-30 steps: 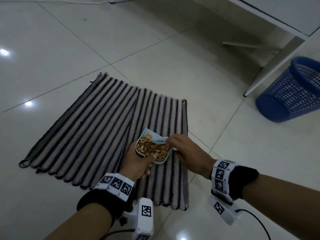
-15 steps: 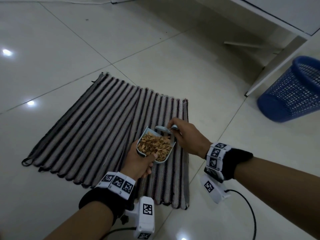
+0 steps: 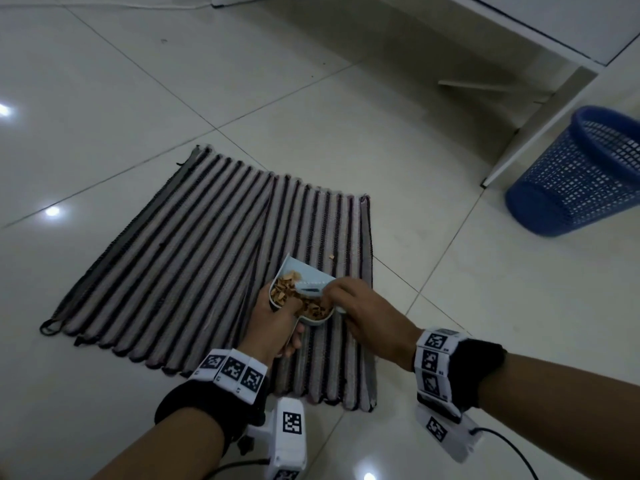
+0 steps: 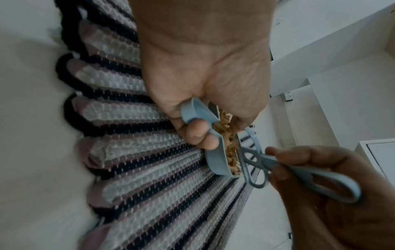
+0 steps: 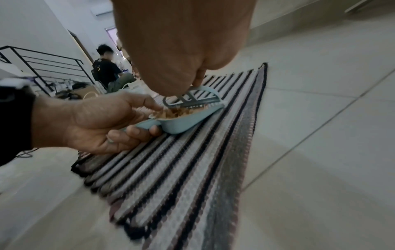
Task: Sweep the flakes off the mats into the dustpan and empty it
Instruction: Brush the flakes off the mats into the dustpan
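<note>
A striped mat [image 3: 207, 271] lies flat on the tiled floor. My left hand [image 3: 287, 327] grips the handle of a small light-blue dustpan [image 3: 301, 270], held just above the mat's right part. Brown flakes [image 3: 282, 289] fill the pan. My right hand [image 3: 334, 292] pinches a small light-blue brush [image 3: 311, 287] and lays it across the flakes. A single flake [image 3: 331, 258] lies on the mat just past the pan's mouth. In the left wrist view the brush [image 4: 299, 170] stands against the pan [image 4: 213, 157]. The right wrist view shows the brush [image 5: 198, 98] on top of the heaped pan [image 5: 181, 123].
A blue mesh wastebasket [image 3: 581, 178] stands on the floor to the right, beside a white table leg [image 3: 533, 126]. Bare tiles surround the mat. Far off in the right wrist view sits a person [image 5: 107, 71] near a black stair railing [image 5: 42, 62].
My right hand drew the brush back from the pan's far mouth onto the middle of the flakes. The left hand kept its hold on the pan, which stayed almost in place.
</note>
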